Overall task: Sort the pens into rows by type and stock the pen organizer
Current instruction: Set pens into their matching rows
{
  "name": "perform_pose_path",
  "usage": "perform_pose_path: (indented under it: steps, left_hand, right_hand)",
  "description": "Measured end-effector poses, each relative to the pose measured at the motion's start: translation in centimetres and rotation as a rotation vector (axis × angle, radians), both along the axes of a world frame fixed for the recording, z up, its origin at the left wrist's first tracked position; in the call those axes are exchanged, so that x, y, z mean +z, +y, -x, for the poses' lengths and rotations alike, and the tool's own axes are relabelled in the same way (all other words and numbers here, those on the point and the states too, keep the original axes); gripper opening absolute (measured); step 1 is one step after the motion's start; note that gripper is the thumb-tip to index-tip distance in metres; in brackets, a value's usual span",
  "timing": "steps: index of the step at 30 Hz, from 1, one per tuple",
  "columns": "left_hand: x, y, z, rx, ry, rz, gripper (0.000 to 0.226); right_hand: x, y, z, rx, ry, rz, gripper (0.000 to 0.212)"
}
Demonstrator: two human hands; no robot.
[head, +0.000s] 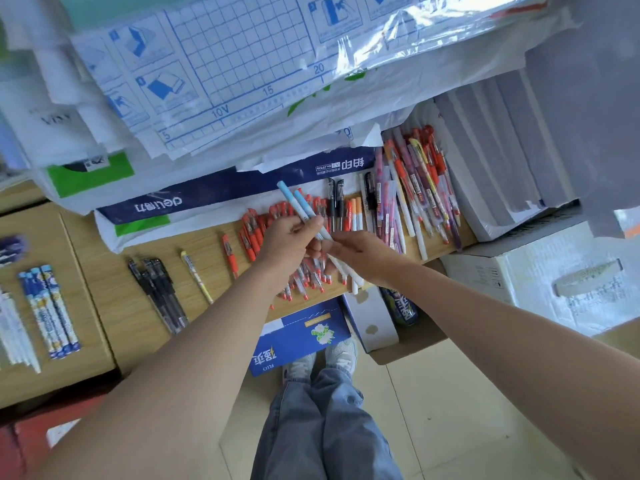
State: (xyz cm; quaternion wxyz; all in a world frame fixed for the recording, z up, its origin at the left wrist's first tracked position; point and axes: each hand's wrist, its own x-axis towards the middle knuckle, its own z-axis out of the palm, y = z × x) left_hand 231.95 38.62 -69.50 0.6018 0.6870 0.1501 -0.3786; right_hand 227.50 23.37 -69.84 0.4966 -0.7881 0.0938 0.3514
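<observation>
1. Hovering over the wooden table (114, 282), the left hand (289, 239) pinches two blue-capped pens (301, 200) between thumb and curled fingers, caps pointing up and away.
2. The right hand (353, 252) touches the left, its fingers curled round the same white barrels, whose ends stick out below it.
3. Under both hands lies a heap of red pens (252, 233).
4. Black pens (157, 289) lie in a row to the left, with a yellow pen (195, 275) between them and the red heap.
5. A mixed pile (419, 188) lies on the right.

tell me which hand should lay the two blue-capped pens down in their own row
Left hand, probably: it grips both blue-capped pens, and the sorted black pens lie on its side.
</observation>
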Motion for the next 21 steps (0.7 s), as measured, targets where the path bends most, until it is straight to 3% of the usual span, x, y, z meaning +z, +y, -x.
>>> perform_pose_path:
  steps: [5,9,14,21]
  left_hand:
    - [1.1,4.1,1.4,0.049,-0.061,-0.048,0.023]
    - [0.8,8.3,1.9,0.27,-0.255,-0.305,0.039]
    - [1.5,12.7,3.3,0.224,-0.332,-0.484,0.038]
    - [1.1,22.0,5.2,0.389,-0.245,-0.316,0.017]
  right_hand:
    - [1.1,3.4,-0.7,0.085,-0.012,-0.052,0.028]
    - [2.2,6.8,-1.0,0.206,0.038,-0.076,0.031]
    - [3.0,12.2,-0.9,0.439,0.069,-0.027,0.027]
    - [4.1,21.3,0.3,0.349,0.135,-0.111,0.022]
